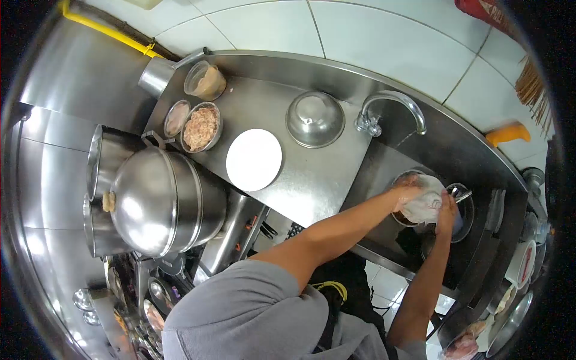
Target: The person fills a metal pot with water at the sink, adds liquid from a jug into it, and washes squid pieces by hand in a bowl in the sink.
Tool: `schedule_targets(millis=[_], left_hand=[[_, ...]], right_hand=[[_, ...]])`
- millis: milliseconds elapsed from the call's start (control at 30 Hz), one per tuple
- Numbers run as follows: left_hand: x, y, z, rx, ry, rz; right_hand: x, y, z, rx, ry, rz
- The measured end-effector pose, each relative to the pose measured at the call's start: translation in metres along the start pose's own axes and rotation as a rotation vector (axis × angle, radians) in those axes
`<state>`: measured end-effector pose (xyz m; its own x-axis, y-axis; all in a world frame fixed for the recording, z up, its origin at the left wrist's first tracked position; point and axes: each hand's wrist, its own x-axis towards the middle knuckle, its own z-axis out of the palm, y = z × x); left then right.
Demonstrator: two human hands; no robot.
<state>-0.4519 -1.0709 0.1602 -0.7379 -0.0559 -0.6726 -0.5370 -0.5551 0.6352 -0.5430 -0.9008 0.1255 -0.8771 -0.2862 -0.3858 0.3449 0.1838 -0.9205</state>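
Note:
Both my hands are over the sink (pixel 384 162), closed on a whitish, floppy, wet-looking thing (pixel 423 201) whose kind I cannot make out. My left hand (pixel 408 191) grips its left side, and my right hand (pixel 445 211) holds its right edge. Beneath it a round bowl (pixel 401 219) with dark contents partly shows. Right beside my right hand, a metal bowl (pixel 467 225) stands in the sink with a metal utensil (pixel 462 195) at it. Above, a thin stream of water leaves the curved faucet (pixel 396 99).
On the steel counter (pixel 306 186) lie a white plate (pixel 254 159) and an upturned metal bowl (pixel 315 119). Tubs of minced meat (pixel 201 127) and a tan food (pixel 207 81) stand further left. A large domed steamer pot (pixel 153 201) is at the left; dishes (pixel 521 264) crowd the right edge.

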Motion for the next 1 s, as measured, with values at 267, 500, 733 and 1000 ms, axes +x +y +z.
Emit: schedule_targets(millis=[267,500,733,1000], left_hand=[[0.058,-0.059,-0.016,-0.319,-0.259,-0.099],[0.089,-0.059,-0.018,-0.13,0.087,-0.12],[0.131,-0.095,-0.037,0.227,-0.018,-0.138],[0.119,-0.056,-0.034,-0.393,-0.432,-0.349]], right_hand=[[-0.086,0.021,0.124,0.303,0.256,-0.365],[0.023,0.063,0.053,-0.607,0.363,-0.222],[0.035,0.08,0.067,-0.991,-0.07,0.184],[-0.008,0.051,0.102,-0.603,0.617,-0.073]])
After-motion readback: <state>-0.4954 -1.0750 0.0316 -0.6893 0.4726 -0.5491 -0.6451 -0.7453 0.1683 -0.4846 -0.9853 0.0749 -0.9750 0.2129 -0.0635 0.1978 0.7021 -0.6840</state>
